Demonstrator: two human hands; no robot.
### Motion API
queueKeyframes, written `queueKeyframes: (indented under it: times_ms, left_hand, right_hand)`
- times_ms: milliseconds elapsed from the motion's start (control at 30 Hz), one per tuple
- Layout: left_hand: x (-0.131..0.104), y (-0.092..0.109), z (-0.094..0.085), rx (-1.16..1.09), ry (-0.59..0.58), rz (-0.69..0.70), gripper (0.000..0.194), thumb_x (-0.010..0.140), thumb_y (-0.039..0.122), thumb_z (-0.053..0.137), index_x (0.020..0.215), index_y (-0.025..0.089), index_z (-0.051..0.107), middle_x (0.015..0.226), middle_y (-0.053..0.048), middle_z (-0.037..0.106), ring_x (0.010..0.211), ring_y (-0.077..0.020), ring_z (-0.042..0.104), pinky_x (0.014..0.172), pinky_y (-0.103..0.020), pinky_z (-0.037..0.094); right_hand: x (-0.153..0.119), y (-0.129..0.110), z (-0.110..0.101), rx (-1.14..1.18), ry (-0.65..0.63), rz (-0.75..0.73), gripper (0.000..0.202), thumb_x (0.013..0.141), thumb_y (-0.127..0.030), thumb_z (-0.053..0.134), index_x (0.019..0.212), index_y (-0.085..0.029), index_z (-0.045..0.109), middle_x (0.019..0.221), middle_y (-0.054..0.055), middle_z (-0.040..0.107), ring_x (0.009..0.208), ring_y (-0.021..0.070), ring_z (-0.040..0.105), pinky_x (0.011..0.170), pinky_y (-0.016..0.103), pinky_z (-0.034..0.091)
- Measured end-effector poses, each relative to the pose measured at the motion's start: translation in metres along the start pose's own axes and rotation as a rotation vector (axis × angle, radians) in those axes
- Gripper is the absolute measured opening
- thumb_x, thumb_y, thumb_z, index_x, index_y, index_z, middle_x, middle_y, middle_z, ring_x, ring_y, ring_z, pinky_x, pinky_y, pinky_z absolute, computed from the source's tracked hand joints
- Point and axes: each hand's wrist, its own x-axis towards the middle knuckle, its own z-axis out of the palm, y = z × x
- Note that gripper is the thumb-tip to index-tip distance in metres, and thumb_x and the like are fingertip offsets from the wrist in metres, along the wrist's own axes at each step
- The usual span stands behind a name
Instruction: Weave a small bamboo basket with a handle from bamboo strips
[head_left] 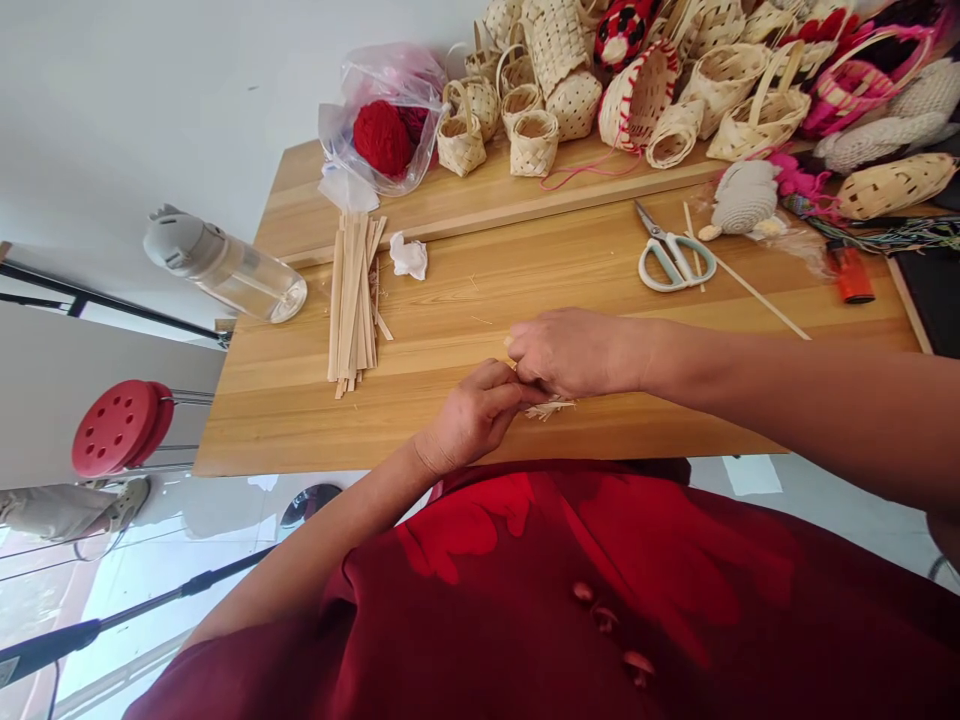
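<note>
My left hand [478,408] and my right hand [566,352] meet close to the table's near edge, fingers curled and pressed together. Between and below them, short ends of pale wood strips [551,409] stick out; the rest of that piece is hidden by my fingers. Both hands seem closed on it, the right one reaching over from above. To the left lies a loose stack of flat pale wood strips [351,300]. A pair of scissors [671,255] with pale green handles rests beyond my right hand, its blades closed.
Small woven baskets [534,142] crowd the back right of the wooden table [270,420]. A plastic bag [341,120] holds red yarn [382,138]. A water bottle [225,265] stands at the left edge, near a crumpled tissue [408,256]. An orange lighter [851,272] lies right; red stools [120,428] stand left.
</note>
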Motion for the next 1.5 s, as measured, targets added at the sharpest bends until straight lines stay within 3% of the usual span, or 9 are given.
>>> queueKeyframes:
  times_ms: [100, 167, 400, 533, 733, 967, 1100, 1300, 1500]
  left_hand:
    - [0.002, 0.001, 0.000, 0.025, 0.000, 0.025, 0.021, 0.099, 0.012, 0.053, 0.102, 0.021, 0.072, 0.097, -0.007, 0.070, 0.094, -0.0165, 0.064, 0.084, -0.030, 0.056]
    - [0.003, 0.003, 0.000, 0.064, -0.023, 0.029, 0.021, 0.099, 0.012, 0.052, 0.102, 0.020, 0.071, 0.097, -0.007, 0.069, 0.095, -0.0177, 0.063, 0.086, -0.031, 0.056]
    - [0.003, 0.005, 0.001, 0.113, -0.027, 0.032, 0.020, 0.099, 0.009, 0.050, 0.098, 0.018, 0.067, 0.095, -0.007, 0.068, 0.091, -0.0181, 0.059, 0.083, -0.031, 0.054]
    - [-0.002, 0.001, 0.008, 0.111, 0.044, 0.069, 0.021, 0.096, 0.004, 0.049, 0.095, 0.016, 0.066, 0.091, -0.007, 0.066, 0.088, -0.0178, 0.058, 0.081, -0.030, 0.053]
    - [-0.006, -0.001, 0.010, 0.092, 0.092, 0.057, 0.021, 0.097, 0.005, 0.051, 0.096, 0.018, 0.069, 0.093, -0.006, 0.068, 0.088, -0.0167, 0.061, 0.080, -0.029, 0.053]
    - [-0.010, 0.000, -0.003, 0.117, 0.018, 0.121, 0.029, 0.097, 0.008, 0.056, 0.122, 0.019, 0.066, 0.112, -0.008, 0.076, 0.107, -0.0202, 0.067, 0.096, -0.036, 0.055]
    - [-0.013, -0.004, -0.004, 0.184, 0.098, 0.128, 0.019, 0.093, 0.017, 0.069, 0.112, 0.020, 0.069, 0.102, -0.005, 0.078, 0.106, -0.0204, 0.066, 0.094, -0.033, 0.056]
    - [-0.015, -0.011, -0.005, 0.132, 0.074, 0.211, 0.018, 0.097, 0.013, 0.062, 0.110, 0.021, 0.071, 0.104, -0.006, 0.078, 0.102, -0.0172, 0.069, 0.091, -0.030, 0.059]
    - [-0.012, -0.016, -0.007, 0.167, 0.018, 0.298, 0.021, 0.099, 0.014, 0.057, 0.115, 0.018, 0.070, 0.113, -0.010, 0.077, 0.112, -0.0206, 0.067, 0.098, -0.036, 0.058]
  right_hand:
    - [0.004, 0.000, -0.002, -0.287, -0.187, -0.129, 0.028, 0.084, -0.014, 0.070, 0.056, -0.019, 0.066, 0.066, 0.007, 0.062, 0.072, 0.0201, 0.052, 0.065, 0.037, 0.032]
    - [0.005, -0.001, -0.005, -0.342, -0.206, -0.123, 0.029, 0.086, -0.019, 0.069, 0.057, -0.020, 0.067, 0.067, 0.008, 0.062, 0.073, 0.0214, 0.052, 0.064, 0.037, 0.032]
    - [0.008, -0.005, -0.004, -0.331, -0.223, -0.041, 0.024, 0.081, -0.021, 0.074, 0.058, -0.021, 0.068, 0.066, 0.008, 0.063, 0.068, 0.0202, 0.052, 0.059, 0.037, 0.030]
    - [0.015, -0.017, -0.006, -0.428, -0.345, 0.063, 0.015, 0.082, -0.028, 0.073, 0.071, -0.018, 0.075, 0.078, 0.010, 0.071, 0.066, 0.0215, 0.059, 0.058, 0.036, 0.031]
    - [0.022, -0.022, -0.007, -0.479, -0.387, 0.060, 0.016, 0.085, -0.028, 0.070, 0.077, -0.018, 0.079, 0.082, 0.011, 0.077, 0.074, 0.0257, 0.067, 0.067, 0.037, 0.037]
    - [0.014, -0.018, -0.006, -0.348, -0.421, 0.141, 0.017, 0.081, -0.020, 0.066, 0.079, -0.022, 0.083, 0.081, 0.008, 0.079, 0.067, 0.0220, 0.065, 0.058, 0.034, 0.033]
    - [0.011, -0.011, -0.001, -0.287, -0.364, 0.106, 0.017, 0.079, -0.016, 0.068, 0.076, -0.025, 0.083, 0.073, 0.004, 0.077, 0.066, 0.0198, 0.063, 0.058, 0.033, 0.032]
    - [0.000, -0.002, -0.001, -0.096, -0.220, 0.017, 0.016, 0.075, -0.015, 0.073, 0.078, -0.027, 0.083, 0.071, 0.000, 0.075, 0.071, 0.0175, 0.061, 0.066, 0.031, 0.039]
    - [-0.039, -0.019, -0.005, -0.069, 0.195, -0.034, 0.016, 0.090, -0.027, 0.067, 0.085, -0.025, 0.081, 0.079, 0.001, 0.077, 0.088, 0.0221, 0.061, 0.083, 0.036, 0.046]
